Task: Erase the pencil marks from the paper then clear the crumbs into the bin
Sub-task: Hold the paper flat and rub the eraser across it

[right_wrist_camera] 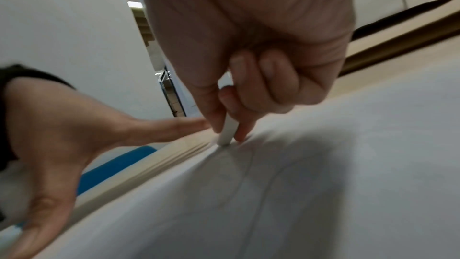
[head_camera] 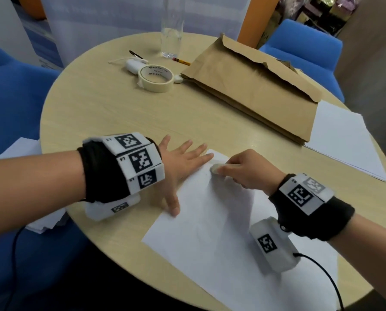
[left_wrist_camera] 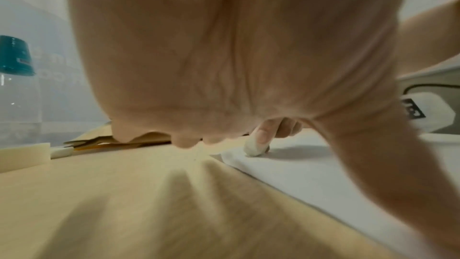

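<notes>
A white sheet of paper (head_camera: 221,225) lies at the near edge of the round wooden table (head_camera: 111,113). My left hand (head_camera: 178,162) lies flat with fingers spread, pressing the sheet's far left corner and left edge. My right hand (head_camera: 241,169) pinches a small white eraser (head_camera: 215,169) between thumb and fingers and holds its tip on the paper near that far corner. The eraser (right_wrist_camera: 229,129) shows edge-on in the right wrist view, touching the paper (right_wrist_camera: 298,194), where faint pencil lines run. The left wrist view shows the eraser (left_wrist_camera: 252,148) under a fingertip on the paper (left_wrist_camera: 311,174).
A brown paper bag (head_camera: 250,86) lies flat at the back right, beside a stack of white sheets (head_camera: 344,140). A masking tape roll (head_camera: 156,78), a second white eraser (head_camera: 178,78), a pencil (head_camera: 182,61), a pen (head_camera: 135,54) and a clear bottle (head_camera: 172,30) stand at the back. Blue chairs (head_camera: 12,97) surround the table.
</notes>
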A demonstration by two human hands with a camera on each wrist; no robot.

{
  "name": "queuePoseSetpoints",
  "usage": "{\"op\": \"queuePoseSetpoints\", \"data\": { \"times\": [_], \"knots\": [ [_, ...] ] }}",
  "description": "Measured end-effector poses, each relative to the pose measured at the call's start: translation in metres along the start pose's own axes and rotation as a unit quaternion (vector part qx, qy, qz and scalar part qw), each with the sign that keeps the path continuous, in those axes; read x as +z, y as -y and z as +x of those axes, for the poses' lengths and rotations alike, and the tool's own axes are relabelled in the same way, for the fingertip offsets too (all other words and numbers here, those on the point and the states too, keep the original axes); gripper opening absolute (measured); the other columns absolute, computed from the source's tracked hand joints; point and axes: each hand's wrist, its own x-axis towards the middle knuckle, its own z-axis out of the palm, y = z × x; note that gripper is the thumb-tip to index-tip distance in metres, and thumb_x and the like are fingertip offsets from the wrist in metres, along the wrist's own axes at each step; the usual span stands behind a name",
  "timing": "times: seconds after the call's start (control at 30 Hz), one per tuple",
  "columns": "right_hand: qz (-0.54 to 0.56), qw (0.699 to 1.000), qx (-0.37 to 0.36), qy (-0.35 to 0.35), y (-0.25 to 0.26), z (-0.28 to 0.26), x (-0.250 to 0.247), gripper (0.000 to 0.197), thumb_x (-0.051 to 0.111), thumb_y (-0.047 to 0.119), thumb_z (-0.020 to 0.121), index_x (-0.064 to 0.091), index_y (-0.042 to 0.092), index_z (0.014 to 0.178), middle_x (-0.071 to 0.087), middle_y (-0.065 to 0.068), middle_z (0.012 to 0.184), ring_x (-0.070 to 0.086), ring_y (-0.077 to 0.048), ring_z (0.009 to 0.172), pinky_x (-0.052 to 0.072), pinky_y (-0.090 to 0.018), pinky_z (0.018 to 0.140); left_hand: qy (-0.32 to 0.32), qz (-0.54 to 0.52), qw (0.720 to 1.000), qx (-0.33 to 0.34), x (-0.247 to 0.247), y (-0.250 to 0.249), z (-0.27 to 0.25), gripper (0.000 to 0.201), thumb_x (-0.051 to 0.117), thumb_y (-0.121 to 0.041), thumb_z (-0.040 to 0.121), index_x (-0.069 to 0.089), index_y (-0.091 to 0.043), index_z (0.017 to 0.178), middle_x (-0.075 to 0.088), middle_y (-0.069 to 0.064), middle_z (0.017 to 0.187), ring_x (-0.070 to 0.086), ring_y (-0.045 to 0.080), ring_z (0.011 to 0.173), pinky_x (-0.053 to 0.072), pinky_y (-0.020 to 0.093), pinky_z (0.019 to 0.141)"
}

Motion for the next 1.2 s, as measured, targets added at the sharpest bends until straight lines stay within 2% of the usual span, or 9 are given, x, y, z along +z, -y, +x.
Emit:
{"op": "queuePoseSetpoints", "data": {
  "times": [0.13,0.27,0.37,0.47,0.57,0.77,0.97,1.1,1.2],
  "knots": [
    [0.040,0.999,0.022,0.012,-0.008,0.004,-0.002,0.033,0.067,0.033,0.081,0.056,0.013,0.058,0.046,-0.001,0.047,0.038,-0.014,0.040,0.032,-0.019,0.040,-0.073,-0.042,0.996,0.008,-0.008,-0.006,0.011,0.071,0.051,-0.047,0.090,0.018,-0.028,0.149,-0.007,-0.010,0.159,-0.011,0.019,0.147,0.000,0.055,0.115],
    [0.034,0.999,0.025,-0.010,-0.008,0.012,-0.011,0.026,0.061,0.026,0.086,0.060,0.008,0.068,0.048,-0.002,0.051,0.039,-0.015,0.042,0.033,-0.021,0.042,-0.077,-0.008,0.997,0.026,-0.015,-0.008,0.022,0.082,0.063,-0.047,0.081,0.023,-0.020,0.148,0.012,-0.006,0.157,0.012,0.014,0.145,0.013,0.047,0.116],
    [-0.009,0.998,0.011,-0.054,-0.006,0.013,-0.015,0.031,0.060,0.028,0.086,0.058,0.015,0.058,0.048,0.002,0.052,0.040,-0.010,0.046,0.032,-0.019,0.044,-0.062,0.003,0.998,0.026,-0.019,-0.011,0.023,0.086,0.067,-0.045,0.079,0.024,-0.013,0.146,0.018,-0.001,0.155,0.019,0.017,0.143,0.014,0.050,0.115],
    [-0.075,0.996,-0.039,-0.006,-0.007,-0.003,-0.002,0.026,0.061,0.033,0.085,0.067,0.016,0.066,0.056,0.007,0.058,0.047,-0.004,0.052,0.036,-0.009,0.045,-0.050,0.025,0.998,0.013,-0.017,-0.016,0.024,0.098,0.066,-0.052,0.076,0.015,-0.010,0.148,0.012,0.001,0.157,0.013,0.018,0.145,0.003,0.055,0.114],
    [-0.092,0.991,-0.049,0.089,-0.006,-0.016,0.000,0.029,0.065,0.041,0.081,0.075,0.014,0.083,0.056,0.009,0.058,0.047,-0.004,0.054,0.038,-0.017,0.056,-0.040,0.027,0.999,0.004,-0.013,-0.019,0.023,0.112,0.066,-0.057,0.073,0.000,-0.009,0.150,-0.002,0.002,0.160,0.002,0.018,0.147,-0.004,0.055,0.114],
    [0.002,0.998,0.003,-0.069,-0.003,0.012,-0.019,0.028,0.071,0.036,0.078,0.074,0.010,0.089,0.053,0.010,0.059,0.046,-0.003,0.057,0.034,-0.017,0.051,-0.040,-0.009,0.999,0.000,-0.004,-0.014,0.025,0.117,0.064,-0.060,0.073,-0.013,-0.017,0.149,-0.016,-0.003,0.158,-0.010,0.016,0.147,-0.011,0.058,0.112],
    [-0.034,0.999,0.000,0.035,0.003,-0.020,0.009,0.026,0.070,0.035,0.077,0.067,0.014,0.063,0.051,0.007,0.051,0.042,-0.005,0.047,0.031,-0.012,0.041,-0.032,-0.022,0.999,-0.003,-0.002,-0.010,0.026,0.120,0.065,-0.062,0.072,-0.017,-0.020,0.148,-0.022,-0.007,0.157,-0.015,0.014,0.146,-0.014,0.058,0.110],
    [-0.040,0.997,0.051,-0.052,0.012,0.003,-0.004,0.028,0.068,0.030,0.078,0.067,0.003,0.071,0.049,-0.004,0.057,0.040,-0.013,0.051,0.029,-0.023,0.045,-0.036,-0.022,0.999,-0.002,-0.003,-0.010,0.025,0.119,0.065,-0.063,0.071,-0.016,-0.021,0.149,-0.019,-0.008,0.157,-0.014,0.014,0.146,-0.015,0.058,0.110],
    [-0.048,0.998,0.032,0.012,0.020,-0.004,0.012,0.024,0.063,0.026,0.080,0.070,0.003,0.079,0.051,-0.001,0.055,0.042,-0.010,0.048,0.032,-0.018,0.041,-0.038,-0.011,0.999,-0.006,-0.004,-0.013,0.024,0.121,0.066,-0.062,0.070,-0.015,-0.020,0.149,-0.018,-0.007,0.158,-0.013,0.015,0.147,-0.013,0.060,0.110]
  ]
}}
